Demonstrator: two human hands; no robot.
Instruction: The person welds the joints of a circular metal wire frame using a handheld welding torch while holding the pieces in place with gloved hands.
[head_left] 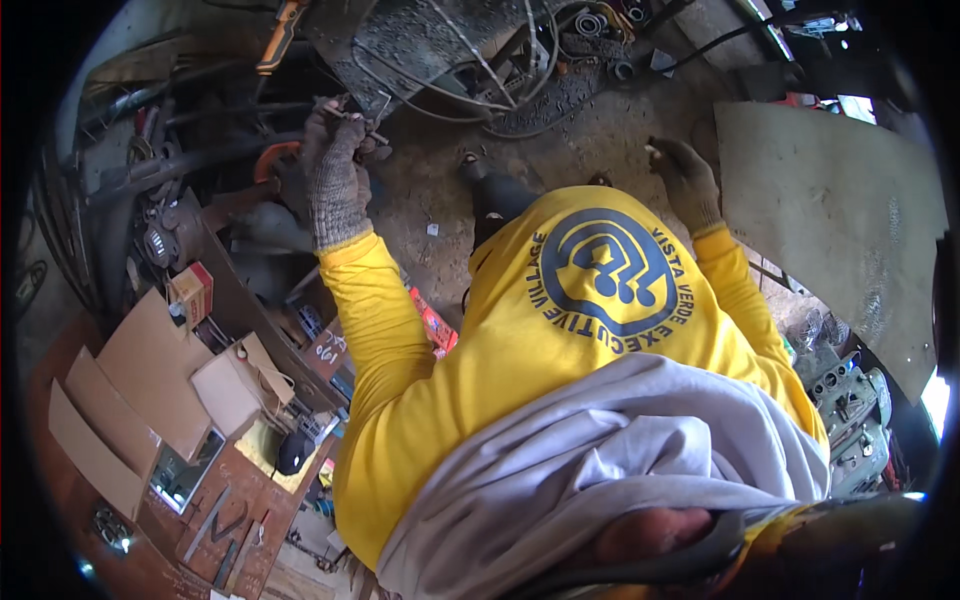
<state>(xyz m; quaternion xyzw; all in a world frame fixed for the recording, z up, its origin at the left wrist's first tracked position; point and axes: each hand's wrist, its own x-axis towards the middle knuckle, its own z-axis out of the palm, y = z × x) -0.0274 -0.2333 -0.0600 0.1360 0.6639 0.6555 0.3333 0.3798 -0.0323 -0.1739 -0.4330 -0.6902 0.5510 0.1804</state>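
My left hand, in a grey-brown knitted work glove, is raised at the upper left. Its fingers close round a small dark metal piece, whose exact kind I cannot make out. Beside those fingers a small shiny flat plate catches the light. My right hand, in a similar glove, is held out over the floor at the right. Its fingers are drawn together, with a small pale spot at the tips that is too small to name.
A round metal frame stands on a dark metal surface ahead, near an orange and black tool. A large metal sheet leans at the right, above a green machine. Cardboard and hand tools lie on a brown bench at the left.
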